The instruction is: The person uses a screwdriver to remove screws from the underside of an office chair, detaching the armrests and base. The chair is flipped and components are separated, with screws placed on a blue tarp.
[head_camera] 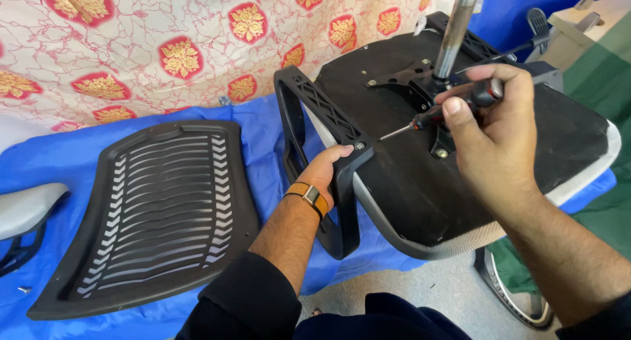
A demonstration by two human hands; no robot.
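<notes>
Left hand (323, 171) closes its fingers around the black armrest (315, 149) of an upturned chair seat (460, 162). Right hand (493, 129) grips a screwdriver (447, 111), tip beside the armrest's bolt (359, 145). Slatted backrest (158, 208) lies apart on blue sheet (66, 162).

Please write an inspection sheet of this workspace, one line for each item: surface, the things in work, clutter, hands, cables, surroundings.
Surface: blue sheet spread under the parts; grey floor in the lower part of the picture.
Things in work: upturned chair seat with metal column; black armrest frame at its edge, bolt at the joint; screwdriver with its tip pointing toward that bolt.
Clutter: black slotted backrest panel lying flat; small screw on the sheet; grey mesh part at far left.
Hands: left hand grips the armrest frame; right hand holds the screwdriver.
Cables: nothing seen.
Surroundings: patterned cloth behind; green covering at right.
</notes>
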